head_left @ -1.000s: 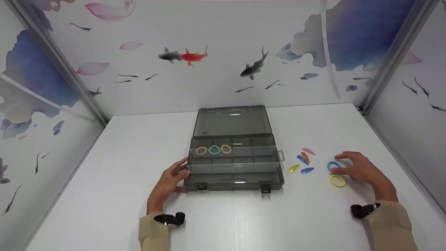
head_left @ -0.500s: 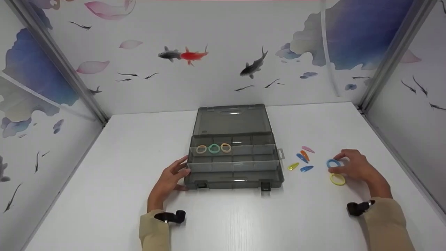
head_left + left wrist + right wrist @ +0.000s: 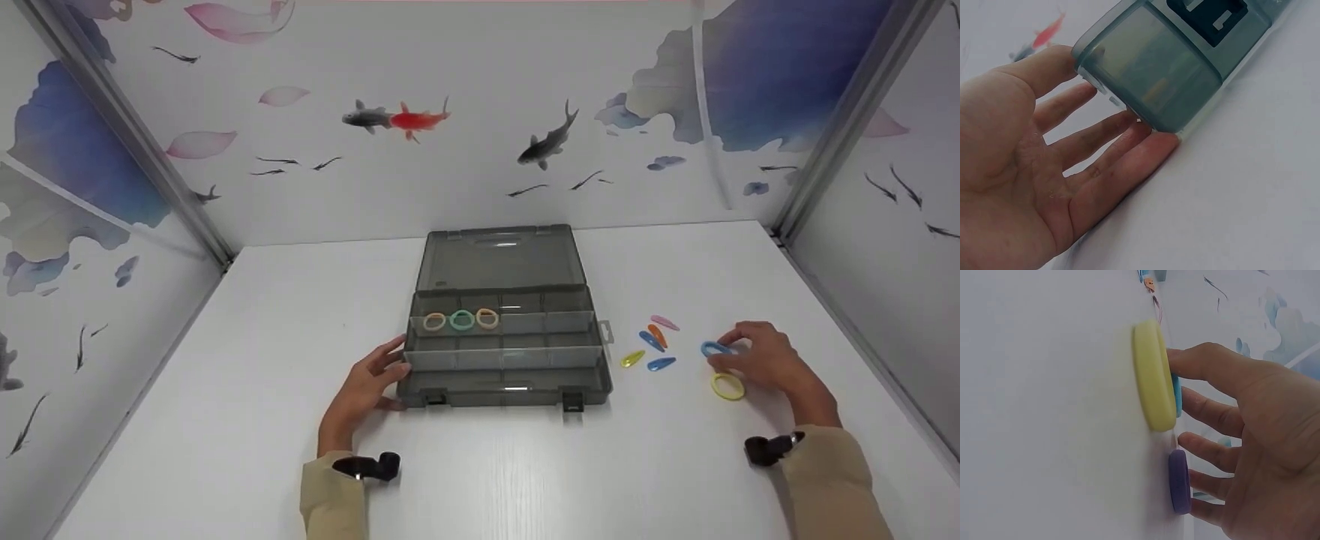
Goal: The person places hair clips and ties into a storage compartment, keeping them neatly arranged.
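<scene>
In the head view, my right hand (image 3: 765,360) pinches a blue hair tie (image 3: 706,349) between thumb and forefinger, tilted close over the table. A yellow hair tie (image 3: 715,391) lies just in front. The right wrist view also has a purple hair tie (image 3: 1179,482) beside the other fingertips, hidden from the head view. My left hand (image 3: 367,382) rests against the left end of an open grey compartment box (image 3: 502,399). Its fingers are fairly straight along the end wall, thumb at the rim. Peach (image 3: 425,322), green (image 3: 452,321) and peach hair ties (image 3: 478,320) are at the box's back left.
Several snap hair clips lie between box and right hand: pink (image 3: 664,323), orange (image 3: 657,337), yellow (image 3: 632,358), and blue (image 3: 661,364) among them. The box's lid (image 3: 501,262) lies back toward the printed wall (image 3: 480,195). A hanging tab (image 3: 606,331) juts from its right side.
My right hand has shifted slightly left and closed in on the blue hair tie, which now tilts instead of lying flat. The left hand and box have stayed in place.
</scene>
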Motion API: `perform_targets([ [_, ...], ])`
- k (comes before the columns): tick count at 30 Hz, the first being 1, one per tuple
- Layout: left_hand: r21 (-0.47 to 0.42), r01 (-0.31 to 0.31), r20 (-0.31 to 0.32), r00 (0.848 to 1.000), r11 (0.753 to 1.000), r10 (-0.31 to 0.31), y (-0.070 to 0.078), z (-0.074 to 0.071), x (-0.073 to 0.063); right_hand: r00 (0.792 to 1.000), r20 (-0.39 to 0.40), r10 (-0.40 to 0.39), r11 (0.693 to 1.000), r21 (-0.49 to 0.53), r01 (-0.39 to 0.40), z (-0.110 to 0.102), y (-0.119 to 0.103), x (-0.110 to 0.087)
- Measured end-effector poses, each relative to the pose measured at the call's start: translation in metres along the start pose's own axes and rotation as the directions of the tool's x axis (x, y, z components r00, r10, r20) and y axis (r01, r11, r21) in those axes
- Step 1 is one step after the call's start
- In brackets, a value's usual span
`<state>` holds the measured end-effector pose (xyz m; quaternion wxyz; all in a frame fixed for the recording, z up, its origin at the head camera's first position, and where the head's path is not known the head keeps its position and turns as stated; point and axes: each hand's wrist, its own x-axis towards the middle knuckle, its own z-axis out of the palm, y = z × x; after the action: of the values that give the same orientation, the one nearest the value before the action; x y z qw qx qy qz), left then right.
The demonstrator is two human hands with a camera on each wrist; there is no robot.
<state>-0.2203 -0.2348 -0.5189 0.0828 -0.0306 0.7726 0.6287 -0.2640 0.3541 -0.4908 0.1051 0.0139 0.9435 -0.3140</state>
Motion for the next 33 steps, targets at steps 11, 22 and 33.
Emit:
perform_targets([
  [11,-0.015,-0.015,0.029,0.999,1.0,0.015,0.004,-0.001,-0.002,0.999,-0.015,-0.028,0.999,0.03,0.029,-0.009,-0.015,-0.003],
  [22,-0.019,-0.016,0.033,0.999,1.0,0.017,0.002,-0.002,-0.001,0.998,-0.023,-0.056,0.996,0.073,0.057,-0.012,-0.053,-0.009],
  [33,-0.029,-0.018,0.035,0.999,0.999,0.019,0.002,-0.001,-0.002,0.978,-0.094,-0.185,0.98,0.05,0.19,0.001,-0.07,-0.015],
])
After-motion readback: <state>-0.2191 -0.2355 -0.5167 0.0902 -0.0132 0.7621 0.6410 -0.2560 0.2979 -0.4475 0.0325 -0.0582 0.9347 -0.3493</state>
